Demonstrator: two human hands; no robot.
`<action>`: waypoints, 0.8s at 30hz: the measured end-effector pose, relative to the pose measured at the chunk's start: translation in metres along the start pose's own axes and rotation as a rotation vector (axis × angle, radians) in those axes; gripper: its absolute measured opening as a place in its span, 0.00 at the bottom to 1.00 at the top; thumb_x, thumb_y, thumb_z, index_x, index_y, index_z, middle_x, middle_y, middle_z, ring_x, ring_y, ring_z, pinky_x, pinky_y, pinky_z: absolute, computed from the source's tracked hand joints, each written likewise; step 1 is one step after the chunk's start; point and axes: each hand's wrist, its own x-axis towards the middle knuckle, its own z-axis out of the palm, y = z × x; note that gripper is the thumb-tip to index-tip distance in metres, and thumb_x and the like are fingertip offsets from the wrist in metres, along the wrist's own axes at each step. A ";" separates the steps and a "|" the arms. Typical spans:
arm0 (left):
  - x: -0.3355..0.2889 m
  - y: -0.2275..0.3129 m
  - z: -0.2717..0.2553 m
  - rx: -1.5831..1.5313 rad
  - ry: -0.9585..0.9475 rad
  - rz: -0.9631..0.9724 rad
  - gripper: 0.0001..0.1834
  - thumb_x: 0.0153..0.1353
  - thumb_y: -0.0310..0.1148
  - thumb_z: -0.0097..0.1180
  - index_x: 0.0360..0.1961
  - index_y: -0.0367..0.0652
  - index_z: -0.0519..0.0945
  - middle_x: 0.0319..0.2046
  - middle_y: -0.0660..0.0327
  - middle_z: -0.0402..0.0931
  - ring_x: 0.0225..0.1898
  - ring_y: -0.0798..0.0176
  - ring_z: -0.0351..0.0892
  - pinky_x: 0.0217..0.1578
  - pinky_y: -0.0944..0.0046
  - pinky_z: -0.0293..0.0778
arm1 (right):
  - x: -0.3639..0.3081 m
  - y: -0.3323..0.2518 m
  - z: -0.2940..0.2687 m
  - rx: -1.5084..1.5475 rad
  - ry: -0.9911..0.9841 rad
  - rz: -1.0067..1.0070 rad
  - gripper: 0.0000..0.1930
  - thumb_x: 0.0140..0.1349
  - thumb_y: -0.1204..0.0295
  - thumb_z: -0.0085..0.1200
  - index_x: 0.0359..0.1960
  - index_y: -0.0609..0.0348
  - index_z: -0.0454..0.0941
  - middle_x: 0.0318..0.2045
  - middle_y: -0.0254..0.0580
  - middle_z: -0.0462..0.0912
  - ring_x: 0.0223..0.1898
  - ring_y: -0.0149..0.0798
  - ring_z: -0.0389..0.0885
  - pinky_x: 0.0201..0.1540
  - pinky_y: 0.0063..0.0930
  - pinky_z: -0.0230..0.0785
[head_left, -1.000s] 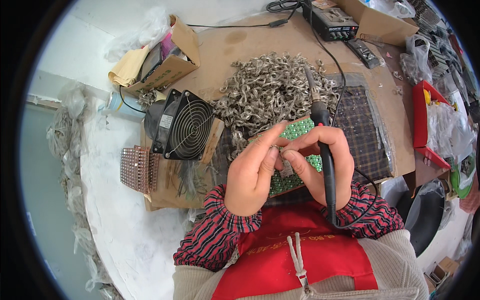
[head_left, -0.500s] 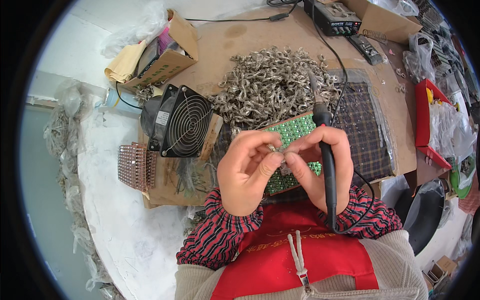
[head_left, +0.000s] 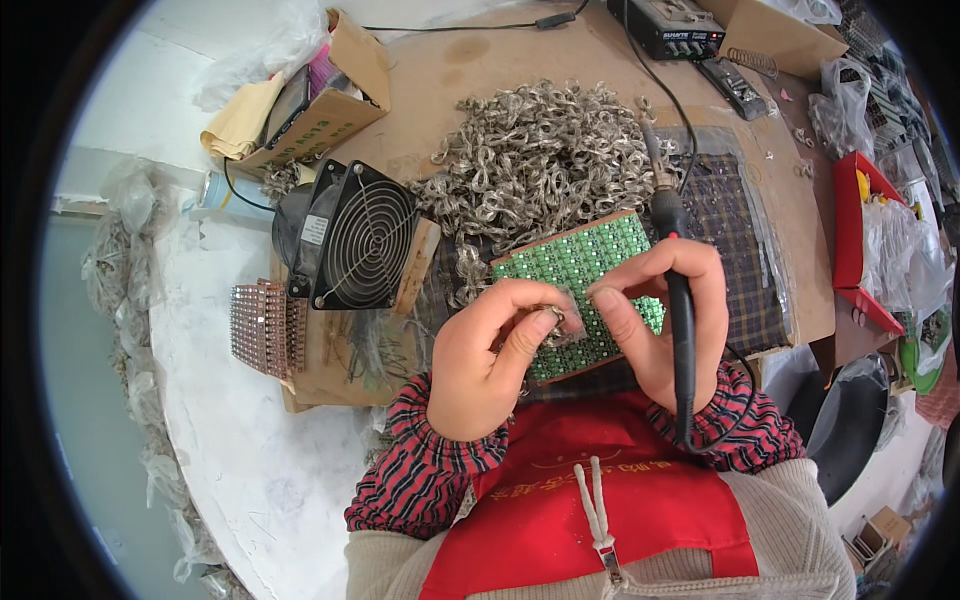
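My left hand [head_left: 485, 355] is closed, thumb against index finger, around a small looped wire bundle [head_left: 556, 322] whose clear end sticks out toward the right. A soldering iron [head_left: 682, 330] lies in my right hand [head_left: 700, 300], its black handle across the fingers and its tip pointing up and away. The right thumb and forefinger are close together, slightly apart from the bundle. Beneath both hands is a green circuit board panel [head_left: 615, 245] set with rows of small parts. Just beyond it rises a large heap of looped wire bundles [head_left: 550, 160].
At the left stand a black fan [head_left: 365, 240] and a stack of brown boards [head_left: 268, 325]. A cardboard box [head_left: 345, 105] sits behind them. The iron's cord runs toward a black soldering station [head_left: 668, 32] at the back right. A red box [head_left: 850, 225] lies at the right.
My hands have drawn apart, the right one moving right with the soldering iron. The wire bundle stays in my left hand, and more of the green panel shows.
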 end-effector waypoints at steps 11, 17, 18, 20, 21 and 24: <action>0.004 -0.008 0.004 -0.034 -0.040 0.047 0.07 0.68 0.22 0.60 0.45 0.32 0.79 0.38 0.57 0.78 0.28 0.75 0.74 0.26 0.75 0.71 | -0.007 0.004 0.009 0.140 0.037 -0.029 0.13 0.65 0.84 0.61 0.48 0.63 0.71 0.37 0.41 0.81 0.37 0.32 0.83 0.42 0.27 0.78; 0.000 -0.010 0.001 -0.176 0.050 -0.204 0.05 0.66 0.27 0.65 0.36 0.36 0.84 0.31 0.66 0.76 0.25 0.79 0.72 0.24 0.74 0.66 | -0.003 0.002 0.003 -0.062 -0.023 -0.070 0.14 0.59 0.84 0.66 0.43 0.60 0.75 0.33 0.40 0.84 0.32 0.38 0.85 0.35 0.30 0.78; 0.001 -0.010 0.001 -0.228 0.042 -0.225 0.06 0.67 0.28 0.65 0.36 0.36 0.84 0.31 0.66 0.75 0.24 0.79 0.71 0.23 0.74 0.66 | -0.003 0.002 0.002 -0.094 -0.036 -0.102 0.14 0.58 0.85 0.66 0.43 0.59 0.76 0.33 0.40 0.84 0.32 0.39 0.85 0.34 0.30 0.77; 0.002 -0.009 -0.001 -0.050 0.020 -0.156 0.06 0.66 0.28 0.65 0.36 0.36 0.83 0.30 0.65 0.75 0.24 0.78 0.71 0.24 0.73 0.66 | -0.004 0.003 0.000 -0.156 -0.084 -0.122 0.14 0.56 0.85 0.66 0.41 0.60 0.76 0.32 0.42 0.84 0.30 0.45 0.85 0.32 0.33 0.76; 0.004 -0.009 -0.003 0.034 0.005 -0.115 0.06 0.66 0.27 0.65 0.36 0.35 0.83 0.30 0.65 0.75 0.25 0.78 0.72 0.25 0.73 0.67 | -0.005 0.003 -0.002 -0.154 -0.099 -0.132 0.14 0.57 0.85 0.66 0.42 0.60 0.76 0.33 0.41 0.84 0.32 0.42 0.85 0.35 0.31 0.76; 0.003 -0.008 -0.010 0.285 -0.022 -0.189 0.06 0.63 0.28 0.65 0.34 0.36 0.82 0.30 0.61 0.76 0.26 0.70 0.76 0.27 0.67 0.71 | -0.010 0.003 -0.008 -0.170 -0.161 -0.062 0.14 0.60 0.83 0.66 0.44 0.60 0.75 0.35 0.41 0.85 0.35 0.36 0.86 0.40 0.28 0.77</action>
